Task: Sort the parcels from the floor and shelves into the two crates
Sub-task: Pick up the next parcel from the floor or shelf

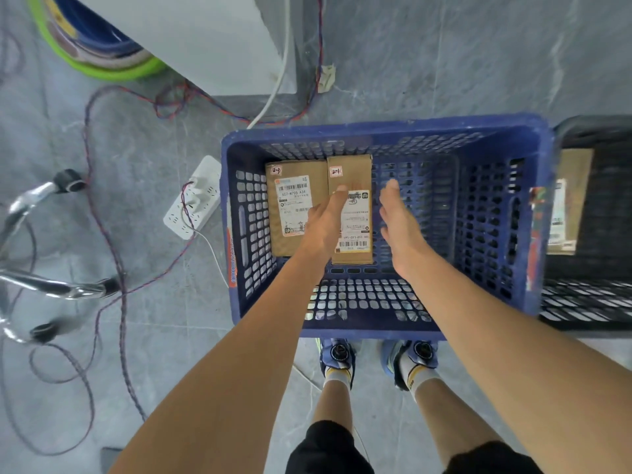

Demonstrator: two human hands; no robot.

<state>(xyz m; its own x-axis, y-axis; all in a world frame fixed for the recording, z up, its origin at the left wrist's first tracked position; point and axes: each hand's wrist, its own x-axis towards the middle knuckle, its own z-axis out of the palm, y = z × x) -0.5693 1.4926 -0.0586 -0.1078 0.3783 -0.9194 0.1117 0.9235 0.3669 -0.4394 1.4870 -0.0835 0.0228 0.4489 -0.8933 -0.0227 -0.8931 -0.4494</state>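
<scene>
A blue plastic crate [386, 131] stands on the floor in front of my feet. Two brown cardboard parcels lie side by side at its left end. The left parcel [290, 213] carries a white label and a tag reading 2-3. The right parcel [355, 172] has a tag reading 2-1. My left hand [328, 220] hovers over the right parcel, fingers straight and holding nothing. My right hand [400, 224] is beside that parcel, flat and empty, over the bare crate floor. A black crate [588, 302] at the right edge holds another brown parcel [571, 200].
A white power strip [193, 200] lies on the grey floor left of the blue crate, with red-blue cables [102, 234] looping around it. Chrome chair legs [51, 285] are at far left. A white cabinet base [205, 46] and a green-rimmed bin [102, 63] stand behind.
</scene>
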